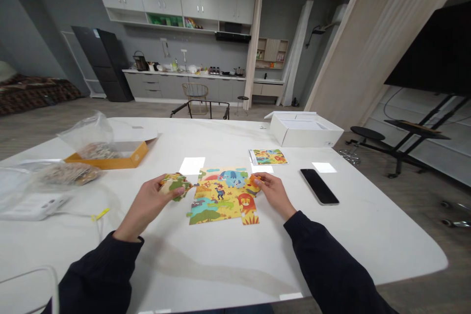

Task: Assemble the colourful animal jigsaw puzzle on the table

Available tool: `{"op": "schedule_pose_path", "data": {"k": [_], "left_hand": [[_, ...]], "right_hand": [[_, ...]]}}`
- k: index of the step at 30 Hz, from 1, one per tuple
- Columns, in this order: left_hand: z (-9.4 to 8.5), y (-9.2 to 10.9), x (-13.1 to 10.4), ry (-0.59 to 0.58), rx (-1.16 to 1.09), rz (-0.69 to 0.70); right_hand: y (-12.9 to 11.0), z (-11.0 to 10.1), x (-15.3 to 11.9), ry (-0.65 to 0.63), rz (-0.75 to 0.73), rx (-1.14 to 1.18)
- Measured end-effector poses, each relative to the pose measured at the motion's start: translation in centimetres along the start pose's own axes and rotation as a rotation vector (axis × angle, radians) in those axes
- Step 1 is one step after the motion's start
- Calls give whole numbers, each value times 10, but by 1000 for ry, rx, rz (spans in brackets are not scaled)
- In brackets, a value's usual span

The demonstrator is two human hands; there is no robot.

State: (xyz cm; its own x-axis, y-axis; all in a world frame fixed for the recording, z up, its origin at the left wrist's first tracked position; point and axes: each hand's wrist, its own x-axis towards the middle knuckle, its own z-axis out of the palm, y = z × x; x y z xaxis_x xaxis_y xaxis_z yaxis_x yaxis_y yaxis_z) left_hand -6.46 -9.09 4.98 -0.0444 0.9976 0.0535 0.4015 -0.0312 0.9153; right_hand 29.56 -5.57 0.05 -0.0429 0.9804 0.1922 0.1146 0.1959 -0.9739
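A partly joined jigsaw puzzle (pixel 217 201) with an elephant, a lion and a crocodile lies flat on the white table in front of me. My left hand (pixel 156 198), just left of it, grips several loose puzzle pieces (pixel 172 185) between thumb and fingers, above the tabletop. At the puzzle's upper right edge, my right hand (pixel 274 190) pinches an orange puzzle piece (pixel 256 177); whether it is joined to the rest I cannot tell. The puzzle's right side is uneven, with the lion part reaching lowest there. Behind it lies a small picture card (pixel 270 157) showing a similar scene.
A black phone (pixel 319 187) lies to the right, and a white box (pixel 305 130) stands behind it. On the left are an orange box (pixel 128 156), plastic bags of pieces (pixel 62 174), a white power strip (pixel 33 208) and a cable with a yellow tie (pixel 100 214).
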Motion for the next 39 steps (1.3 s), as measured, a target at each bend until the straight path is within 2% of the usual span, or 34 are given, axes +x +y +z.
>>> {"op": "schedule_pose_path", "data": {"k": [4,6,8,10,12,14,16,18,20,23,26,31,34,39], "left_hand": [[55,31,14,-349,-226,80],[79,37,19,-378,-266,105],[88,36,22,-357,-288,106],[79,31,23,-346,-301,77],[57,23,21,-390,-274,44],[30,16,17,-527,-192,11],[9,8,10,-678,-79,-53],[-2,1,1,-717,50,-98],[-3,-4,-6,-629,161,-36],[7,-9,-12,-506,242,137],[15,-10,-13,-496,281,192],[16,-10,-13,-485,300,310],[17,-9,-14,-476,301,313],[19,-8,-15,-486,311,193]], "right_hand": [[-2,36,13,-133,10,98],[-6,51,12,-172,11,139],[-10,55,8,-189,-8,156],[-16,47,3,-211,-53,65],[-23,29,-2,-267,-119,-181],[-28,9,-7,-377,-181,-465],[-30,-6,-14,-473,-184,-620],[-30,-14,-23,-527,-173,-696],[-28,-15,-31,-543,-166,-734],[-27,-13,-40,-530,-152,-751],[-28,-12,-43,-501,-166,-745],[-34,-11,-44,-464,-262,-765],[-39,-8,-45,-429,-289,-731],[-44,-4,-43,-370,-226,-698]]}}
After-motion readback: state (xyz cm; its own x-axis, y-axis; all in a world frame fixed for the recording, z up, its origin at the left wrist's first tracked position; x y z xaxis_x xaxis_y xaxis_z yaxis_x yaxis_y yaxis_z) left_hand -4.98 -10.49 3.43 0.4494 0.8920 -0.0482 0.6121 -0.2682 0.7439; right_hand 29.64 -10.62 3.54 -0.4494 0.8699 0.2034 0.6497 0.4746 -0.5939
